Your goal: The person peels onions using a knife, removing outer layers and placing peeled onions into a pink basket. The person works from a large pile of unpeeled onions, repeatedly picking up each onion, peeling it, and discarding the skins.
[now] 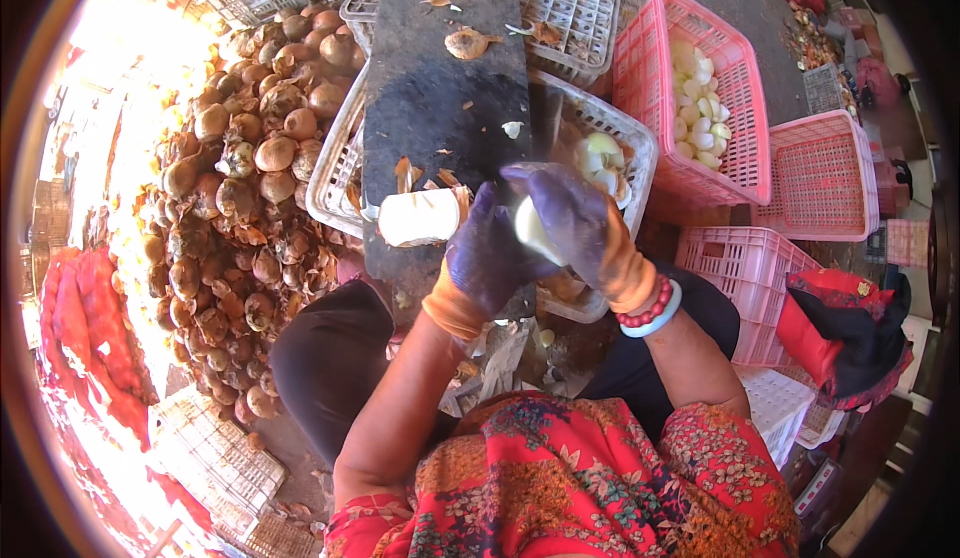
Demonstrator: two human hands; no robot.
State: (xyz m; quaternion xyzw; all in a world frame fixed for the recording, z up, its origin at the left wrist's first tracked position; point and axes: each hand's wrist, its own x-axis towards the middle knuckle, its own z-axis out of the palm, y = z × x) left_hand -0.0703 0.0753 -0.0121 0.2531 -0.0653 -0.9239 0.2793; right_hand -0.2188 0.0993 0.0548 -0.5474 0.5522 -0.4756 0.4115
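Note:
A pale peeled onion [535, 231] sits between my two gloved hands, above the near right edge of a dark board [442, 100]. My left hand [489, 258], in a purple glove with an orange cuff, has its fingers under the onion and its thumb raised. From the right, my right hand [574, 216] curls over the onion; it is slightly blurred. Just left of my left hand, an overexposed white oblong thing [418, 217] lies on the board; glare hides what it is. Dry onion skin [406, 174] and an onion piece [469, 43] lie farther up the board.
A large heap of unpeeled onions [259, 153] fills the left. Under the board, a white crate [637, 137] holds peelings. Peeled onions [703, 111] lie in a pink crate [656, 70]. More pink crates [817, 175] stand right, a red and black garment [847, 336] over one.

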